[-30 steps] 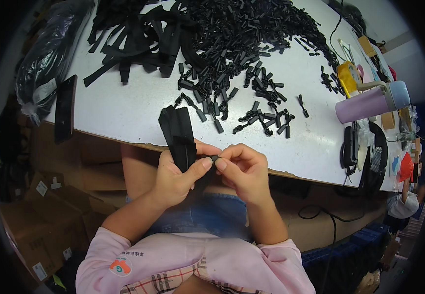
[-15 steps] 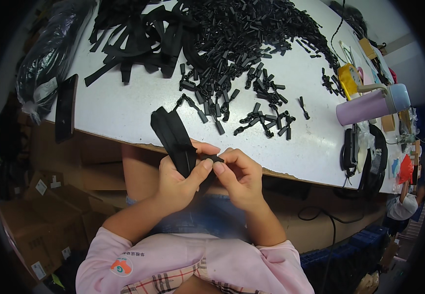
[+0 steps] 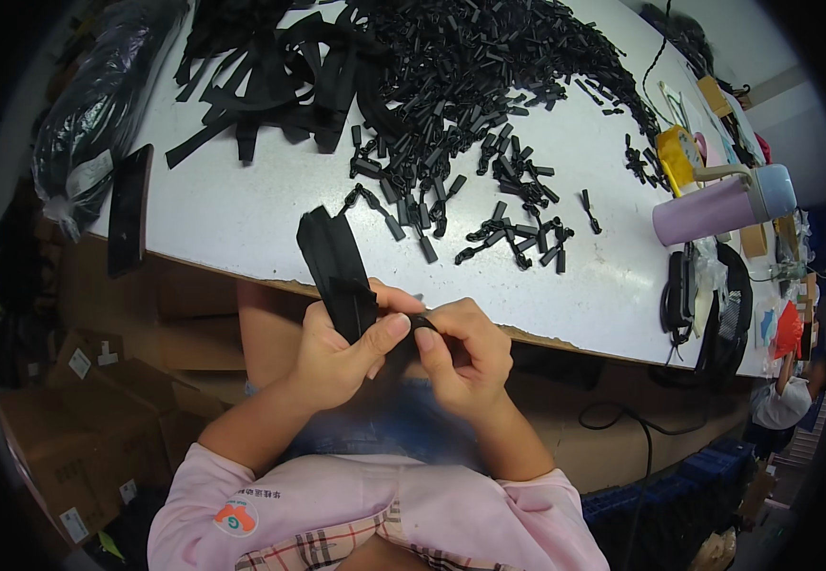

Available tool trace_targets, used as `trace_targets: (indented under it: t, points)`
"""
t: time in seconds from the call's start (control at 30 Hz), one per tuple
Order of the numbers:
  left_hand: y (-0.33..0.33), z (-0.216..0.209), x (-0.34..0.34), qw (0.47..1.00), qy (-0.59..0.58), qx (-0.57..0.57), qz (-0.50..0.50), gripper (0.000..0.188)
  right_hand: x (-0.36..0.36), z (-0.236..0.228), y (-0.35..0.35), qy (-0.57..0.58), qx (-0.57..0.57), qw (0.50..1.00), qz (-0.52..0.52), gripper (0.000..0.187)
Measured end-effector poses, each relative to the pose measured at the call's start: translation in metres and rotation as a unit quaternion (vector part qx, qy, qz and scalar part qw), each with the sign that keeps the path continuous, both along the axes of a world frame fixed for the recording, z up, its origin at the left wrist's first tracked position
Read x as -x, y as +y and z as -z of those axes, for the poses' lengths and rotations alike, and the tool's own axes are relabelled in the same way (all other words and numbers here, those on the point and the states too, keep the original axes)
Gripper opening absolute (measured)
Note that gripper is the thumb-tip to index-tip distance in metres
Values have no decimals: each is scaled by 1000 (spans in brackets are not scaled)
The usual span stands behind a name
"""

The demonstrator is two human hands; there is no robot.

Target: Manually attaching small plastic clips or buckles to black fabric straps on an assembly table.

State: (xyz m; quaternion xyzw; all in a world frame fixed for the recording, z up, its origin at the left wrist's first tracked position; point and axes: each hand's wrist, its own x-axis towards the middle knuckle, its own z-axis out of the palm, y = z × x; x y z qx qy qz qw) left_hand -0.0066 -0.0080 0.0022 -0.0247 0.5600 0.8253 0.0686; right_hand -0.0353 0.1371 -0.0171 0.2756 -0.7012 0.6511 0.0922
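Observation:
My left hand (image 3: 337, 360) is closed around a folded black zipper tape (image 3: 329, 249), whose flat doubled end rises above the thumb over the table's front edge. Close beside it, my right hand (image 3: 473, 354) pinches a small black piece (image 3: 423, 323) between thumb and forefinger. It looks like a zipper pull, mostly covered by the fingertips. The left thumb and forefinger touch it too, so the two hands nearly meet. On the table beyond them lie loose black zipper pulls (image 3: 525, 236) with dark rectangular tabs.
A large heap of zipper pulls (image 3: 470, 67) covers the far middle, next to black strips (image 3: 332, 90). A dark flat phone-like slab (image 3: 128, 211) lies at the left edge. At right stand a lilac bottle (image 3: 703, 209) and yellow tape dispenser (image 3: 679, 157). Cardboard boxes (image 3: 99, 428) sit lower left.
The zipper tape has tilted and shifted slightly. The small piece between the fingertips has turned and sits a little lower, and the right fingers have curled further over it.

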Motion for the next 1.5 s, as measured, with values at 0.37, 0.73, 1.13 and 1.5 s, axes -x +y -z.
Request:
trace_targets:
  t: [0.37,0.73,1.13,1.5]
  points:
    - [5,2,-2,994,9,90,-58,15,14,-16,8,-232,34,965,-116,5]
    - [1,-3,-5,999,4,-18,-33,16,0,-8,8,-225,-65,942,-241,14]
    - [2,17,1,991,20,114,70,17,8,-17,-10,82,-175,981,24,26]
    - [7,21,-4,998,-11,-33,-47,14,-6,-14,0,-397,140,904,-74,9]
